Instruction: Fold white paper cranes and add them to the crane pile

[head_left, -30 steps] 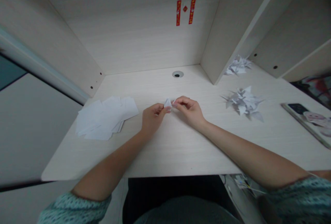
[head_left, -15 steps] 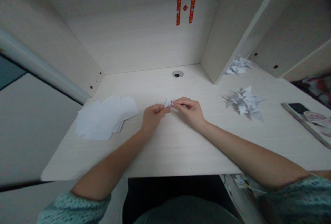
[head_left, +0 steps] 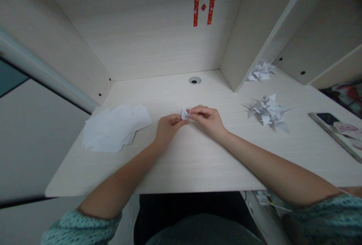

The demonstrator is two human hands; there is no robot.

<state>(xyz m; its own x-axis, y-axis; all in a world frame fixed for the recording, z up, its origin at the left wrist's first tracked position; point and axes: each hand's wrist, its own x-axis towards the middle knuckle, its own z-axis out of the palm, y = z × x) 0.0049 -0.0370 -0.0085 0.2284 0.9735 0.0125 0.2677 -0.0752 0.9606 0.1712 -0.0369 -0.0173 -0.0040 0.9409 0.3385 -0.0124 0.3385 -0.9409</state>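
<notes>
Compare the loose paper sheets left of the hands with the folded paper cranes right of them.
The white paper sheets lie flat in an overlapping spread, while the origami cranes rise in a spiky heap. The sheets have straight edges; the cranes show sharp, pointed folds. The sheets lie beyond the left hand, the cranes beyond the right hand. Both are white paper on the pale wood-grain desk.

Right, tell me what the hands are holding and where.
A small folded piece of white paper, pinched at its lower end by the fingertips of the left hand and the right hand.
</notes>
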